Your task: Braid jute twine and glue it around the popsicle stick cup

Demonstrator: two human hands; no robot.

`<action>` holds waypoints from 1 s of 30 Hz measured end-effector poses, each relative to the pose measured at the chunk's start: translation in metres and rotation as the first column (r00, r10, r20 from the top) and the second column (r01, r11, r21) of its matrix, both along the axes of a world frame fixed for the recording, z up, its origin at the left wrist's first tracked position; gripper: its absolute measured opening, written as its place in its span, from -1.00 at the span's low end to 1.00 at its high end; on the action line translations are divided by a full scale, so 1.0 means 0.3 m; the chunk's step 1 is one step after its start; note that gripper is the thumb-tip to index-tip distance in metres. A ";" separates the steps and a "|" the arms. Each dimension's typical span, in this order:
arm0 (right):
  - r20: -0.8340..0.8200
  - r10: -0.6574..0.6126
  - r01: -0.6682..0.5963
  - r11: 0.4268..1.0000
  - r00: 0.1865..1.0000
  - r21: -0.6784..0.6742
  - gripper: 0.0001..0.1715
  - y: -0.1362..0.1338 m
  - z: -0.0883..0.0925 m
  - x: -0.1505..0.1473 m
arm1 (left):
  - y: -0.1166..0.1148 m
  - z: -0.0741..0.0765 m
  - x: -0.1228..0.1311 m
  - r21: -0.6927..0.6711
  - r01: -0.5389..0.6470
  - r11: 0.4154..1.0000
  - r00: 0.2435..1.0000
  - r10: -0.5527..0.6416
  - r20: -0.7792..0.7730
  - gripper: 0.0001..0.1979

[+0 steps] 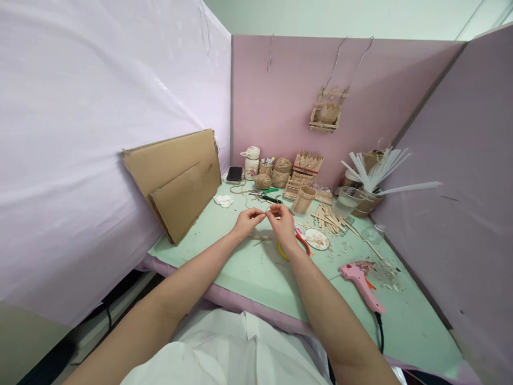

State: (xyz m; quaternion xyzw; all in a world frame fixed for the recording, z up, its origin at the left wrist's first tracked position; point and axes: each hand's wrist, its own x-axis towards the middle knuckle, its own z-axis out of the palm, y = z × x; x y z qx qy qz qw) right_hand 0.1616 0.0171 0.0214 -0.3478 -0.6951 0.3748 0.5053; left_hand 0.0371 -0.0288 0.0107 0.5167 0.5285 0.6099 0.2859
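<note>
Evidently mid-work. Pinching a thin strand (267, 213) (twine, probably) with left hand (246, 220) and right hand (284, 222), fingertips of both closed on it, just above the table (240, 267). Finished baskets (306, 166) at the wall; loose sticks (326, 218) and glue gun (360, 283) lying untouched.

both hands (266, 220) meet, fingertips pinched together, forearms outstretched.

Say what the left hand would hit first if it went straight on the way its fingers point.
Probably the right hand: the left hand points across at its fingers, which look almost touching.
</note>
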 end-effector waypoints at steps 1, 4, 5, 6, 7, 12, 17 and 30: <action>-0.001 0.002 -0.002 1.000 1.000 -0.002 -0.77 -0.001 0.001 0.000 | 0.000 0.001 0.000 0.000 -0.004 1.000 1.000 0.004 0.001 -0.75; 0.002 0.011 -0.011 1.000 1.000 -0.002 -0.77 -0.005 0.003 0.000 | -0.001 0.005 0.000 -0.008 -0.034 0.999 0.999 0.034 0.010 -0.78; 0.007 0.012 -0.012 1.000 1.000 0.003 -0.77 -0.006 0.002 -0.001 | -0.002 0.007 0.000 -0.013 -0.048 0.999 0.999 0.048 0.013 -0.79; 0.014 0.011 -0.011 1.000 1.000 0.010 -0.77 -0.007 0.001 -0.002 | -0.002 0.009 0.000 -0.018 -0.063 0.998 0.998 0.063 0.016 -0.80; 0.023 0.010 -0.010 1.000 1.000 0.017 -0.77 -0.008 0.000 -0.003 | -0.002 0.009 0.000 -0.025 -0.078 0.997 0.997 0.079 0.019 -0.81; 0.074 0.006 -0.009 0.999 0.997 0.031 -0.77 -0.006 -0.005 -0.005 | 0.000 0.006 -0.003 -0.055 -0.115 0.992 0.993 0.116 0.014 -0.85; 0.081 0.049 -0.044 0.997 0.996 -0.057 -0.72 0.002 -0.009 -0.004 | -0.002 0.004 -0.001 -0.002 -0.108 0.994 0.993 0.108 -0.040 -0.83; 0.039 0.123 -0.120 0.990 0.992 -0.079 -0.77 0.023 -0.028 -0.012 | 0.002 -0.005 -0.010 0.028 -0.025 0.999 0.998 0.027 -0.059 -0.80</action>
